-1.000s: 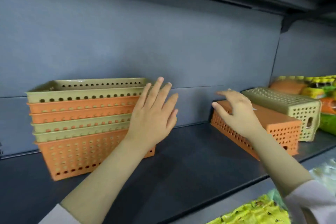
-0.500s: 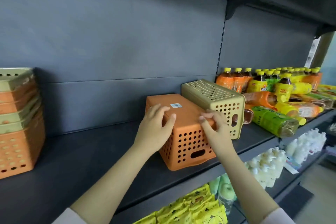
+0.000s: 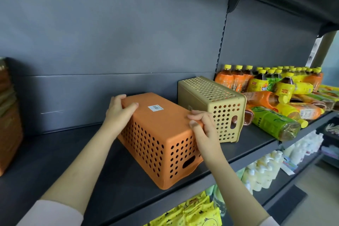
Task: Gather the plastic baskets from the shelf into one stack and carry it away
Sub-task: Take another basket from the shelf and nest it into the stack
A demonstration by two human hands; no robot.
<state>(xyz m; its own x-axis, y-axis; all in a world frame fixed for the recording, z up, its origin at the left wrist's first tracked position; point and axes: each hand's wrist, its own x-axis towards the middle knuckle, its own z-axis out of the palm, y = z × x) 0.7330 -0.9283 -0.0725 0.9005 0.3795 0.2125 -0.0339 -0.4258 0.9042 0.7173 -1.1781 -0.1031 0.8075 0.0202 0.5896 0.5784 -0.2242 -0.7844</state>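
An orange perforated basket (image 3: 161,134) lies upside down on the dark shelf (image 3: 64,161), its base with a white label facing up. My left hand (image 3: 119,111) grips its far left edge. My right hand (image 3: 200,124) grips its right edge. A beige basket (image 3: 212,101) lies upside down just behind and to the right, close to my right hand. The stack of orange and beige baskets (image 3: 9,119) stands at the far left, mostly cut off by the frame edge.
Bottled drinks (image 3: 271,86) stand and lie on the shelf right of the beige basket. A green bottle (image 3: 275,123) lies near the shelf's front edge. Yellow packets (image 3: 192,211) and pale bottles (image 3: 266,169) fill the shelf below.
My view has swung right, away from the stack. Both hands went from reaching to closing on the orange basket, which now sits nearer the shelf's front edge.
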